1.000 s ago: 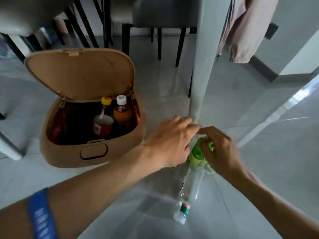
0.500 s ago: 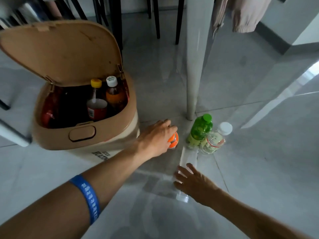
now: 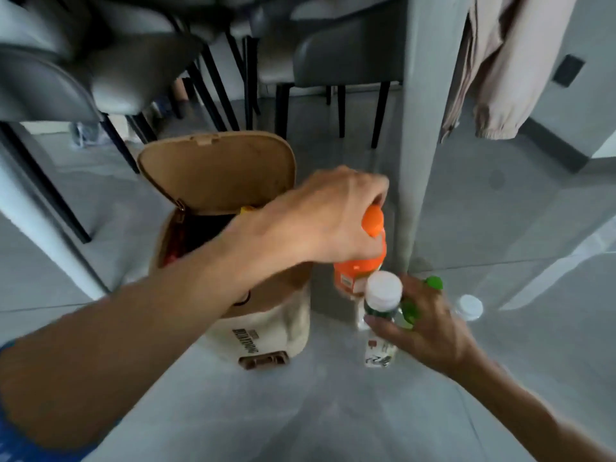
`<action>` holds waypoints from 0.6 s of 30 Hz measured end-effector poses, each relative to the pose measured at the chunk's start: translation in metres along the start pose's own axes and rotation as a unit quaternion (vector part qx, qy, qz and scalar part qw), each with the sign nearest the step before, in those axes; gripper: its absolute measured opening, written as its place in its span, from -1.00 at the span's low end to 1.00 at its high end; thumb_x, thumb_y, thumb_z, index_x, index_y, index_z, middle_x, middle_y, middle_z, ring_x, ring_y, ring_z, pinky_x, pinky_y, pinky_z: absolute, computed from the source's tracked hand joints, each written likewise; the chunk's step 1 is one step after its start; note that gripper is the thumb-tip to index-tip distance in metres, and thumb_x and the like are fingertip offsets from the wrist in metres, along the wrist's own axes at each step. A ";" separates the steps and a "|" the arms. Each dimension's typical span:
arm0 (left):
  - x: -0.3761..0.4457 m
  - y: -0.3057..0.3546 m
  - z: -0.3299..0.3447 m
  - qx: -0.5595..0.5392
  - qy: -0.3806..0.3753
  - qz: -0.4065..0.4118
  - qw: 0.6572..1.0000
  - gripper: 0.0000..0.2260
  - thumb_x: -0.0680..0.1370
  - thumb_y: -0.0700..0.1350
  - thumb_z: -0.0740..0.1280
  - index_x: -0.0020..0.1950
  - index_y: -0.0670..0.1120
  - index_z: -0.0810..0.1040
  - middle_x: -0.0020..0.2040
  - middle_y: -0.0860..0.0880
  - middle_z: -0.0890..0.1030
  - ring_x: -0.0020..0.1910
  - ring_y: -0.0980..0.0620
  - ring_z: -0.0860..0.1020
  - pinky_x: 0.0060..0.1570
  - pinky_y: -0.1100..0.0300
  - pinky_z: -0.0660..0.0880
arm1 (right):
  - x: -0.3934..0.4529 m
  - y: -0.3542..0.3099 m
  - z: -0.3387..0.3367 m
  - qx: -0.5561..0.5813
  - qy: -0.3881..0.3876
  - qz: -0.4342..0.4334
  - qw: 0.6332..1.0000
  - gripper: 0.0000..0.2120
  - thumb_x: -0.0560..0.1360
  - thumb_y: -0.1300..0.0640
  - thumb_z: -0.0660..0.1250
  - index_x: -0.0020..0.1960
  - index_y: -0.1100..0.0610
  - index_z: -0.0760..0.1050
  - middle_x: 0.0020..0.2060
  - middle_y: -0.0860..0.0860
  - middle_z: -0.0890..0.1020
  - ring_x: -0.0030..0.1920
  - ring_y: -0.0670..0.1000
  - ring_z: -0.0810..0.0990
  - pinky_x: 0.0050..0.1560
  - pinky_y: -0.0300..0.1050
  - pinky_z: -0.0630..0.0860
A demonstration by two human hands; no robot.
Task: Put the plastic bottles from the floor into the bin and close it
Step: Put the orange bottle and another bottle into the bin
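The tan bin [image 3: 266, 328] stands on the floor with its lid [image 3: 220, 171] up; a yellow cap shows inside. My left hand [image 3: 320, 218] grips an orange bottle [image 3: 361, 271] by its neck, just right of the bin and off the floor. My right hand [image 3: 423, 325] is closed on a clear bottle with a white cap [image 3: 380, 315], held upright beside the orange one. A green bottle [image 3: 430, 288] sits behind my right hand, mostly hidden. Another white-capped bottle [image 3: 468, 306] stands further right on the floor.
A thick grey table leg [image 3: 420, 128] rises right behind the bottles. Grey chairs with black legs [image 3: 340, 68] stand behind the bin. A beige garment [image 3: 500, 68] hangs at the upper right. A white leg [image 3: 43, 215] slants at the left.
My left hand has lifted the orange bottle from the floor. My right hand has picked up the clear bottle that lay flat and holds it upright. The view has tilted up.
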State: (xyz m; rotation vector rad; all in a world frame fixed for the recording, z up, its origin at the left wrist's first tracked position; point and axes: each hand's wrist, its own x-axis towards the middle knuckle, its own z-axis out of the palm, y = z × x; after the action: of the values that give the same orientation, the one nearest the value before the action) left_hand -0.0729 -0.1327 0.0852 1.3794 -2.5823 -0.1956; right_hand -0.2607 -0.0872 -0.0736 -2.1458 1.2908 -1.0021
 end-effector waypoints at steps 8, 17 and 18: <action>-0.061 -0.071 -0.162 -0.073 0.181 -0.130 0.972 -0.59 0.37 0.12 0.47 0.15 0.01 0.52 0.08 -0.04 0.60 0.01 -0.08 0.60 -0.09 0.01 0.60 | 0.121 -0.104 -0.034 0.282 0.196 -0.049 0.938 -0.47 0.47 0.12 0.46 0.35 0.14 0.30 0.07 0.12 0.56 -0.01 0.07 0.65 -0.05 0.01 0.61; -0.080 -0.140 -0.126 -0.015 0.023 -0.223 0.974 -0.66 0.33 0.03 0.56 0.06 0.03 0.63 -0.02 0.03 0.61 -0.05 0.01 0.59 0.02 0.00 0.58 | 0.163 -0.140 0.037 0.041 0.105 -0.069 0.991 -0.41 0.44 0.02 0.47 0.37 -0.03 0.26 0.01 -0.22 0.53 -0.08 -0.25 0.62 -0.06 -0.14 0.65; -0.077 -0.147 -0.112 -0.016 0.019 -0.228 0.973 -0.67 0.32 0.03 0.56 0.04 0.03 0.62 -0.01 0.03 0.61 -0.04 0.00 0.58 0.03 -0.01 0.58 | 0.162 -0.136 0.046 0.017 0.089 -0.058 0.994 -0.42 0.44 -0.01 0.47 0.35 -0.08 0.26 0.02 -0.20 0.55 -0.11 -0.20 0.63 -0.05 -0.05 0.66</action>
State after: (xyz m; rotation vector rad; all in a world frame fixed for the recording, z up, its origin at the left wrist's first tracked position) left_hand 0.1147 -0.1520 0.1527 1.9226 -2.1816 -0.2744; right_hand -0.0994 -0.1670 0.0472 -2.1659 1.2298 -1.2791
